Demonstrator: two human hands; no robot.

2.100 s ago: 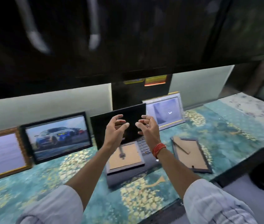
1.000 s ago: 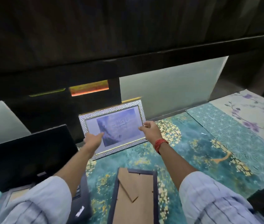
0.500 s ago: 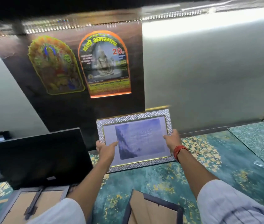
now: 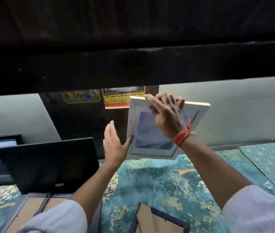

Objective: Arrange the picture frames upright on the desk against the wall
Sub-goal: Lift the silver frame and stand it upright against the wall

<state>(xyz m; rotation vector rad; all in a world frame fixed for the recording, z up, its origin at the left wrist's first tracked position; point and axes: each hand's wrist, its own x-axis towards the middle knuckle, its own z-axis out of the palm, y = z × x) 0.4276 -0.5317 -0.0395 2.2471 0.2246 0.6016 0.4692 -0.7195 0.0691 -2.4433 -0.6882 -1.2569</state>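
Right hand (image 4: 167, 118) grips the silver frame (image 4: 143, 132) by its top edge (tilted, airborne); left hand (image 4: 114, 145) open beside it.

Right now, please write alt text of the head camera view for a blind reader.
The right hand grips the top edge of a white textured picture frame raised above the teal floral desk. The open left hand touches its left edge.

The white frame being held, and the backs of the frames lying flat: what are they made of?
White frame: textured, pebbled white surface with a gold inner line, perhaps moulded plastic or resin. Flat frames' backs: matte brown board, likely pressed fibreboard or cardboard.
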